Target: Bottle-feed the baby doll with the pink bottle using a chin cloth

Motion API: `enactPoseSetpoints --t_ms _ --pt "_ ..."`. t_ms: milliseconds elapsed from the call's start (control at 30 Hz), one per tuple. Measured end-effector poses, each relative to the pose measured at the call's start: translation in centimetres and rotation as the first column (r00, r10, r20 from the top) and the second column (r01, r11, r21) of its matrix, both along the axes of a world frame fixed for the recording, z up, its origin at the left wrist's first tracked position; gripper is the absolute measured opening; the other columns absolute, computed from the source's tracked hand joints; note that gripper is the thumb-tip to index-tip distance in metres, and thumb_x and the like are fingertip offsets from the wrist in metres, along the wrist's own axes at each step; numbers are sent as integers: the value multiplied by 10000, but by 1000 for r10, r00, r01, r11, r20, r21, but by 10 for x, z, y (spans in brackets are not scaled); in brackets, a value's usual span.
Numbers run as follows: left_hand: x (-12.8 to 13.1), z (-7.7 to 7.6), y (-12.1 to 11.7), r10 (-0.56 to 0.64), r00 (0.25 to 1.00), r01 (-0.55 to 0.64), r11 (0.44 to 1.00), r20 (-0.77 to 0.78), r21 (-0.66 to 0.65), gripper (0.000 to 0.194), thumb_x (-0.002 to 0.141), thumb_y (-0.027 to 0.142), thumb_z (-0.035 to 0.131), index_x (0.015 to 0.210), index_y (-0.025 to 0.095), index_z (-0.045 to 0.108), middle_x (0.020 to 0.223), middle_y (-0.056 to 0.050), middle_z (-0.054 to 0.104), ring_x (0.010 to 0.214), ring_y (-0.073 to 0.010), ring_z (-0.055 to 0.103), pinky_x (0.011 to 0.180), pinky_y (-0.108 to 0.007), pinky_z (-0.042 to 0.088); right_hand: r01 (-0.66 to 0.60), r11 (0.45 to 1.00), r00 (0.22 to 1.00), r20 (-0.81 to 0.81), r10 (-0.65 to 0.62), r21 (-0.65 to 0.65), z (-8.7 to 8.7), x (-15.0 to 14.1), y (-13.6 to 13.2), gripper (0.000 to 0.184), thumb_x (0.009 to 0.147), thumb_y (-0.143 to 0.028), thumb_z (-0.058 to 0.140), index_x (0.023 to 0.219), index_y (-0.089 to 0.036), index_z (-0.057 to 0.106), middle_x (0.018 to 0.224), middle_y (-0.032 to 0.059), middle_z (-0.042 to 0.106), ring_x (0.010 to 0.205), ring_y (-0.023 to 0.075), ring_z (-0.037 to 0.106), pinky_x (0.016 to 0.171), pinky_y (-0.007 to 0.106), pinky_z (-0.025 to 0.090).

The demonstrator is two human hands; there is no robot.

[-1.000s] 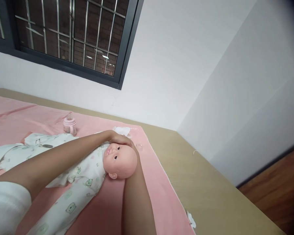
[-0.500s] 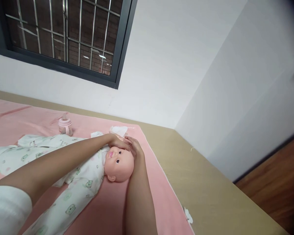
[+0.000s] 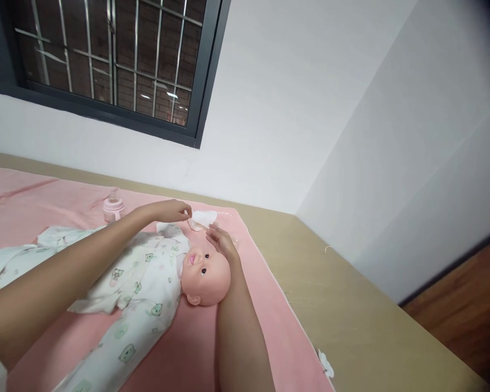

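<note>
Doll (image 3: pixel 159 275): here it lies face up on the pink mat (image 3: pixel 275 332), one printed sleeve reaching right down to us, body stretching to nine o'clock from its head.
Scrap: a white crumple (image 3: pixel 325 363) sits at four o'clock from that head, by the mat's edge.
Right hand (image 3: pixel 224 240): at one o'clock, just past the head, forearm running close beside it; the grip is loose, fingers apart and slightly bent.
Left hand (image 3: pixel 170 210): over at eleven o'clock, forearm crossing above the doll's body; fingertips curl in by the white sheet, and whether that grip pinches it, I can't tell.
White sheet (image 3: pixel 206 219): at twelve o'clock, between the hands.
Bottle (image 3: pixel 113 209): pink-collared, at ten o'clock, partly behind the left forearm.
Window (image 3: pixel 106 60): barred, far off at eleven o'clock.
</note>
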State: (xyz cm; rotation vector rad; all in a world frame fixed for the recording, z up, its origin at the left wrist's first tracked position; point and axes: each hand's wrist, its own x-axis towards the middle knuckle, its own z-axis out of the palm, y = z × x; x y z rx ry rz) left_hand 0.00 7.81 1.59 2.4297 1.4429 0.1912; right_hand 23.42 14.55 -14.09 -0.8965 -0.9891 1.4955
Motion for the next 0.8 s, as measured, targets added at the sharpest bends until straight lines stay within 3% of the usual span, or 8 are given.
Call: enactPoseSetpoints --t_ms 200,400,533,667,800 --pt "-32 -7 -27 29 991 -41 995 134 87 427 893 425 411 1190 209 629 1186 -80 658 1045 -255 618 848 -320 478 -6 1000 1000 -22 7 19 4 1 -4 313 638 -206 762 942 -160 705 797 18 640 836 133 627 1002 333 483" --pt "-46 -12 -50 -32 962 2 994 273 109 422 940 515 415 1184 243 626 1185 -44 664 1045 -231 626 835 -294 489 84 994 996 -13 -83 64 15 6 -13 357 572 -364 842 867 -185 750 1077 55 698 973 169 636 1016 331 482" --pt "-53 -7 -57 -65 951 19 988 302 154 432 943 531 416 1187 247 632 1218 -34 652 1097 -235 608 868 -297 487 86 988 974 198 -110 126 38 10 -20 403 541 -422 848 836 -161 763 1023 68 720 963 172 639 1005 316 477" --pt "-55 -3 -60 -38 942 -12 989 334 148 472 923 549 422 1181 218 638 1232 -54 646 1112 -253 604 891 -313 491 84 982 904 401 -147 172 72 11 -30 312 506 -329 843 717 -134 721 801 50 698 805 156 637 844 313 534" --pt "-54 -6 -58 -18 918 -36 991 396 128 648 891 572 454 1415 192 433 1257 -110 617 1114 -267 600 901 -340 492 81 947 785 565 -253 312 103 7 -43 248 539 -228 789 748 -144 685 708 8 636 675 124 591 696 286 521"
